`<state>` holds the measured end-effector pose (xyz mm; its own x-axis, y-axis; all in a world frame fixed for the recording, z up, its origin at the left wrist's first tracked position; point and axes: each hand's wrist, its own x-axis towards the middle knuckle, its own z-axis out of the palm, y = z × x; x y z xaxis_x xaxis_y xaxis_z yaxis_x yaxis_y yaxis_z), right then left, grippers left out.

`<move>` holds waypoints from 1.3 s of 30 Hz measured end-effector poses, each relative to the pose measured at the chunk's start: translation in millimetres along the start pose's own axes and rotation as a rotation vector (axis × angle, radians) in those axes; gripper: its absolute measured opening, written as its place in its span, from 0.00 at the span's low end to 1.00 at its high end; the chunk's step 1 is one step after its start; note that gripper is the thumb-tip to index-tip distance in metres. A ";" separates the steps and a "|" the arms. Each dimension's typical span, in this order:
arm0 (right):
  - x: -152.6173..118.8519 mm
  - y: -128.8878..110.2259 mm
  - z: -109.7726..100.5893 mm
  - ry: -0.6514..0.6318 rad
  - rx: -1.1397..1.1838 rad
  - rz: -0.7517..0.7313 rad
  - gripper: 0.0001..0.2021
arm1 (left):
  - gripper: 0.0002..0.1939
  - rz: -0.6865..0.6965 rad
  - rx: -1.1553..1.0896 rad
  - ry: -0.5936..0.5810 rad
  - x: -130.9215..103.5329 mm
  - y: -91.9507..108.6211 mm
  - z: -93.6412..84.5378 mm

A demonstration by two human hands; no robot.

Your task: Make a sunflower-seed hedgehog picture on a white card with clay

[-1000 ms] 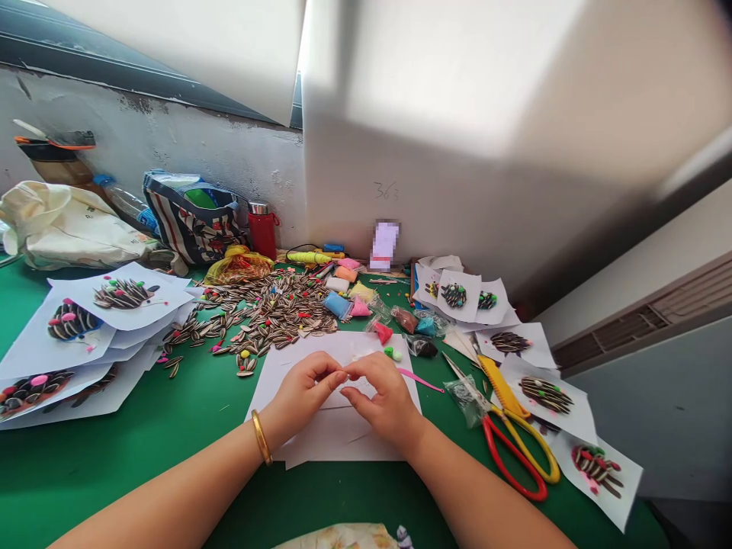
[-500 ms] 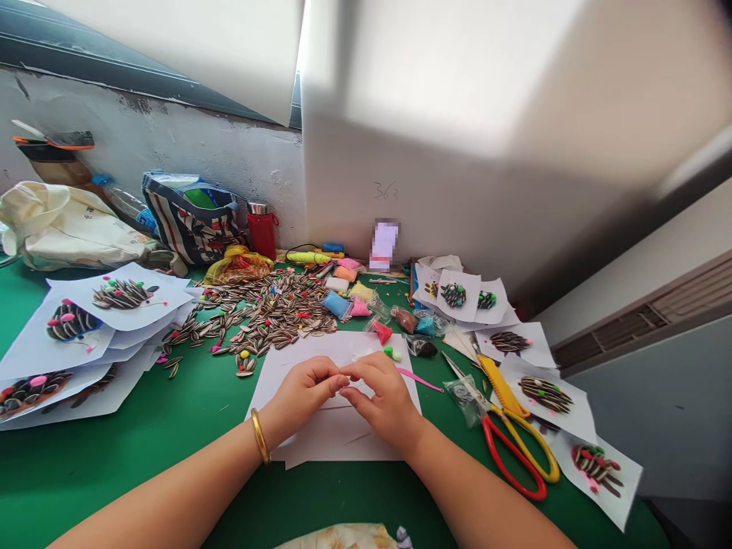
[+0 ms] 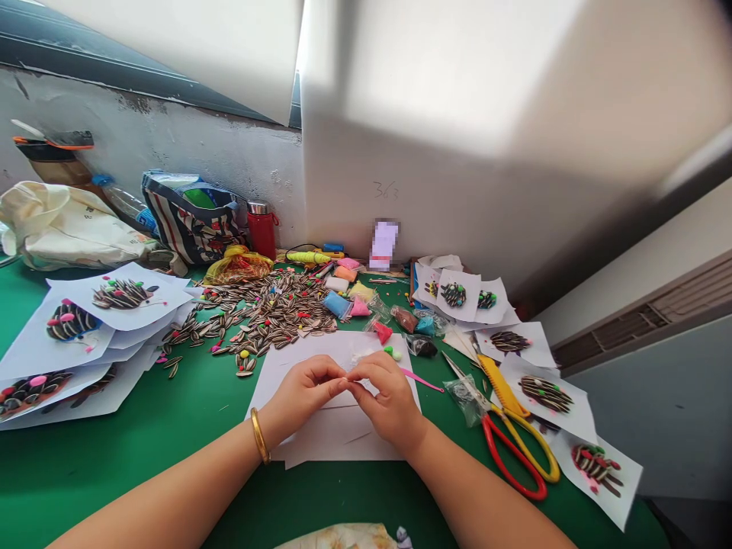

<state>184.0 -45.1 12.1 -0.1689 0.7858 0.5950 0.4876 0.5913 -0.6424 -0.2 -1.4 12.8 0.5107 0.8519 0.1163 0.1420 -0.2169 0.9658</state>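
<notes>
Over the white paper sheets (image 3: 320, 446), my left hand (image 3: 312, 390) and my right hand (image 3: 384, 396) meet at their fingertips. Both are closed in a pinch; whatever lies between the fingers is too small or hidden to make out. A gold bangle (image 3: 259, 436) circles my left wrist. Just beyond my right hand are small green clay balls (image 3: 393, 353) on the paper. A pink strip tool (image 3: 422, 380) pokes out to the right of that hand. Behind the paper lies a heap of striped sunflower seeds (image 3: 286, 309).
Scissors (image 3: 515, 450) and a yellow utility knife (image 3: 503, 387) lie right of the paper. Sheets with seed pictures are at left (image 3: 131, 305) and right (image 3: 549, 396). Bagged coloured clay (image 3: 337, 305), a red flask (image 3: 262, 232) and bags (image 3: 191, 217) stand farther back.
My right hand's thumb and fingers have shifted slightly and now press closer to my left fingertips. Everything else on the table stays where it was.
</notes>
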 end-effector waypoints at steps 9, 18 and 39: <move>0.5 4.3 0.7 -0.044 -0.049 0.019 0.03 | 0.16 0.071 0.101 0.060 -2.2 -2.9 -0.4; -0.6 2.9 -0.1 -0.029 -0.049 0.011 0.04 | 0.18 -0.002 0.070 0.030 0.0 -1.8 0.9; -1.4 7.6 1.2 -0.013 -0.041 0.016 0.04 | 0.17 0.151 0.161 0.011 -2.9 -5.2 1.8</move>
<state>186.9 -41.5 5.9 -0.1717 0.7977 0.5781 0.5248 0.5707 -0.6316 -0.9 -3.6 7.0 0.5274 0.8089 0.2599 0.1983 -0.4147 0.8881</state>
